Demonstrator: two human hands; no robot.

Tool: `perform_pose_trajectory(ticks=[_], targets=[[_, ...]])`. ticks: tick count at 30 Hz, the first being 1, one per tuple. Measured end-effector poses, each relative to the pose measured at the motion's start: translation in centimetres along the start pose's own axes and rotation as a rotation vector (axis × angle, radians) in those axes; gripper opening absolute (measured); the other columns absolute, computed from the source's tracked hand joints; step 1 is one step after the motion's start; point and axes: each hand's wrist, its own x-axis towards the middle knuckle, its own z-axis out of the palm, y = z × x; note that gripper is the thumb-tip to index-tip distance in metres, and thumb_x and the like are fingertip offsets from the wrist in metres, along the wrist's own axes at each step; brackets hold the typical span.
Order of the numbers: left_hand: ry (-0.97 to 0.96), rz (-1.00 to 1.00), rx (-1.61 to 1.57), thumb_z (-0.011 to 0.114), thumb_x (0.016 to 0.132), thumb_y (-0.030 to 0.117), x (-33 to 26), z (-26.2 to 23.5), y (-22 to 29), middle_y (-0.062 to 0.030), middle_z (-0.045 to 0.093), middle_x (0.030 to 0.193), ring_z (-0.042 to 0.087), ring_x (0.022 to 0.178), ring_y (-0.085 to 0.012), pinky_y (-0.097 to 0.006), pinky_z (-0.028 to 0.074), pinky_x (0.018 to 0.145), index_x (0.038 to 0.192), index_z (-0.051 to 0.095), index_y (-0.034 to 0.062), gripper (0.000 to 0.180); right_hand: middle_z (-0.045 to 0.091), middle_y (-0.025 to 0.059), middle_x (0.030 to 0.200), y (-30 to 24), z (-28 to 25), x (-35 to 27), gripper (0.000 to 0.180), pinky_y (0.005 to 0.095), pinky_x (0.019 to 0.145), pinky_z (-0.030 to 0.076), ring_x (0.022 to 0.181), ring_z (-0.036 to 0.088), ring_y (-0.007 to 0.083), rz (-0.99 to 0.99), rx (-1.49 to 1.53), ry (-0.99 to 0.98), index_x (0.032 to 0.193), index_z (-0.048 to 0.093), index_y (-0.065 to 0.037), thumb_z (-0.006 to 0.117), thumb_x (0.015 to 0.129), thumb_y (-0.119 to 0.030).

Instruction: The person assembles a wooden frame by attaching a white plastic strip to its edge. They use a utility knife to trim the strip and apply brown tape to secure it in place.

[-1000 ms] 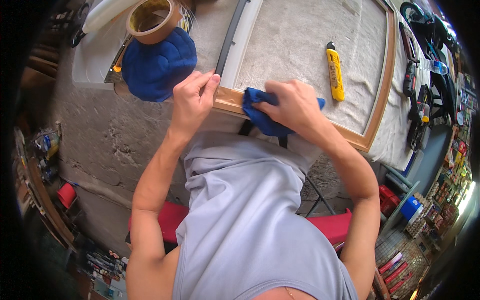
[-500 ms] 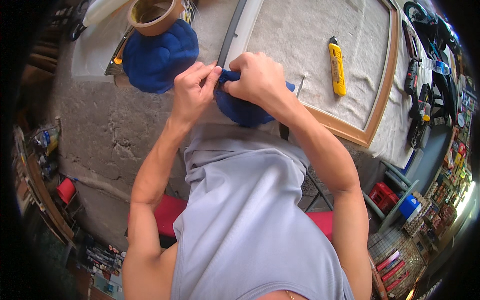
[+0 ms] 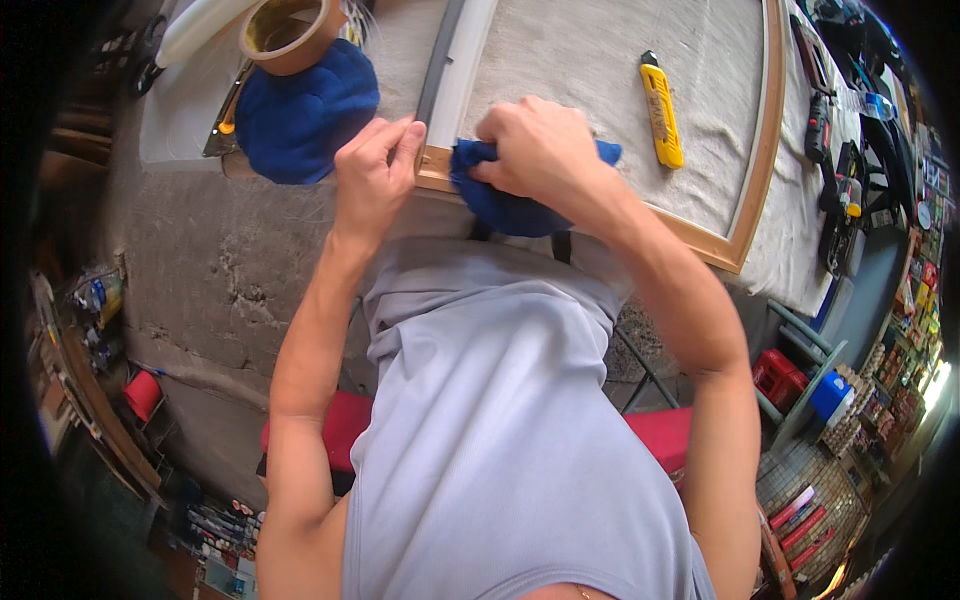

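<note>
My left hand [image 3: 378, 165] is closed, its thumb and fingers pinched at the near end of a dark grey strip [image 3: 437, 75]. This strip runs along the left side of a wooden frame [image 3: 738, 240], beside a white band. A crumpled blue cloth [image 3: 515, 212] is bunched in my right hand [image 3: 545, 145], over the frame's near edge. The right fingers are curled around the cloth, and their tips are partly hidden. Inside the frame, right of my right hand, lies a yellow utility knife [image 3: 661, 115].
A tan tape roll [image 3: 290, 35] rests on a round blue cloth pad [image 3: 308, 112] at the left. Pale cloth [image 3: 570, 55] covers the work surface. Dark tools [image 3: 845, 215] lie along its right side, near a green metal stand [image 3: 805, 370]. A red seat [image 3: 345, 430] is behind me.
My right hand and the blue cloth have moved right, away from my left hand, uncovering the frame's near left corner. My left hand has shifted slightly left. The whole view has shifted a little.
</note>
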Motion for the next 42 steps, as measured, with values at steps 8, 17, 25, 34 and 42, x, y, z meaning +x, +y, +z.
perform_pose_trajectory(ticks=[8, 17, 25, 34, 42], targets=[[-0.007, -0.015, 0.047, 0.064, 0.093, 0.011, -0.1, 0.2, 0.4, -0.0096, 0.060, 0.073, 0.054, 0.064, -0.0151, -0.029, 0.045, 0.061, 0.097, 0.068, -0.0055, 0.018, 0.068, 0.0149, 0.073, 8.9, -1.2, -8.8, 0.025, 0.0452, 0.064, 0.053, 0.074, 0.068, 0.0341, 0.128, -0.218, -0.069, 0.082, 0.070, -0.012, 0.077, 0.073, -0.034], [-0.016, -0.010, 0.070, 0.064, 0.094, 0.012, -0.3, 0.0, -0.2, -0.0085, 0.063, 0.077, 0.057, 0.069, -0.0134, -0.027, 0.046, 0.064, 0.095, 0.068, -0.0057, 0.018, 0.068, 0.0116, 0.081, 20.1, -2.4, -19.2, 0.025, 0.0440, 0.070, 0.052, 0.080, 0.066, 0.0345, 0.369, -0.363, -0.087, 0.084, 0.065, -0.010, 0.076, 0.073, -0.030], [-0.059, -0.026, 0.105, 0.061, 0.098, 0.014, -0.6, -0.3, -0.9, 0.0003, 0.055, 0.077, 0.048, 0.071, -0.0068, -0.022, 0.041, 0.063, 0.100, 0.068, -0.0056, 0.021, 0.070, 0.0116, 0.085, 23.6, -3.1, -22.5, 0.025, 0.0416, 0.070, 0.054, 0.081, 0.068, 0.0325, 0.389, -0.449, -0.132, 0.093, 0.069, -0.012, 0.076, 0.075, -0.028], [0.038, -0.016, 0.279, 0.071, 0.090, 0.016, -0.5, -0.2, 1.4, -0.0028, 0.065, 0.095, 0.057, 0.076, -0.0092, -0.024, 0.048, 0.064, 0.102, 0.073, 0.0027, 0.018, 0.070, 0.0115, 0.089, 26.0, -7.4, -23.7, 0.036, 0.0457, 0.073, 0.053, 0.086, 0.068, 0.0344, 0.537, -0.452, 0.323, 0.097, 0.066, -0.013, 0.078, 0.072, -0.036], [-0.142, 0.124, 0.265, 0.074, 0.075, 0.008, 0.7, -0.7, 3.2, -0.0101, 0.061, 0.100, 0.063, 0.081, -0.0218, -0.031, 0.051, 0.066, 0.092, 0.073, 0.0034, 0.018, 0.067, 0.0167, 0.111, 34.7, -0.7, -23.5, 0.046, 0.0436, 0.087, 0.050, 0.101, 0.066, 0.0338, 0.437, -0.278, 0.782, 0.115, 0.066, -0.011, 0.072, 0.081, -0.042]])
